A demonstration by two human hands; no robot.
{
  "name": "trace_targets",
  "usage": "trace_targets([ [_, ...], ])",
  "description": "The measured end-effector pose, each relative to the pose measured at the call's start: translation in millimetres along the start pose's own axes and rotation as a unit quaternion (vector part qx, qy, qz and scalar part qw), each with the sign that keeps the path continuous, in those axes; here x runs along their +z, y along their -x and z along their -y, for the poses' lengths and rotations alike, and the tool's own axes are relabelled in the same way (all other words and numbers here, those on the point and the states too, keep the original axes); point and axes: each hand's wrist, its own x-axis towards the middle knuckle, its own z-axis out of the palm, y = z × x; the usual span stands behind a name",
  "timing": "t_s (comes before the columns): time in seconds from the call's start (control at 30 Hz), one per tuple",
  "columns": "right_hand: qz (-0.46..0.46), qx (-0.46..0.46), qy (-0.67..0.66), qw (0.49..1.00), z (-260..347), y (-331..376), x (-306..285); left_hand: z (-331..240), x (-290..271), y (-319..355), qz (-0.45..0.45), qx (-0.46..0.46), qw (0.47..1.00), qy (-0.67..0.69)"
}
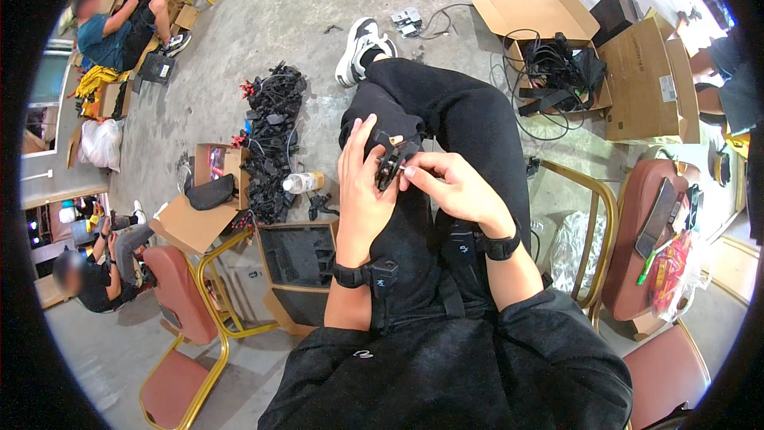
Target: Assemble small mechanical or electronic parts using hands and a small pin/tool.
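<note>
Above my lap, my left hand holds a small black device with a rounded body, its fingers pointing up along one side. From the right, my right hand meets the device with thumb and forefinger pinched at its edge. A tiny pale bit shows at those fingertips, too small to name. Black bands with small boxes sit on both wrists. Beneath the hands are my legs in black trousers, one foot in a black and white shoe.
On the floor at left lie a heap of black cabled devices, a bottle and an open foam-lined box. Right hold an open carton of cables and a chair bearing a phone. Two people sit far left; another is at right.
</note>
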Motion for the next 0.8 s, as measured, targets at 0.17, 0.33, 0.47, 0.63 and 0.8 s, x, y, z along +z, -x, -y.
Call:
trace_targets([
  [0.17, -0.008, 0.029, 0.113, 0.993, 12, -1, -1, 2, -1, 3, 0.004, -0.008, 1.000, 0.001],
  [0.33, -0.067, -0.135, 0.281, 0.948, 16, 0, 0, 1, 2, 3, -0.014, -0.012, 1.000, 0.001],
  [0.47, -0.065, -0.099, 0.204, 0.972, 9, -2, -1, 0, 2, 2, -0.015, -0.019, 1.000, 0.010],
  [0.63, -0.013, -0.020, 0.086, 0.996, 1, -1, -2, 4, 2, 2, -0.005, -0.010, 1.000, -0.003],
  [0.8, 0.004, 0.039, 0.000, 0.999, 0, -2, -4, 4, 2, 2, -0.002, -0.004, 1.000, -0.004],
])
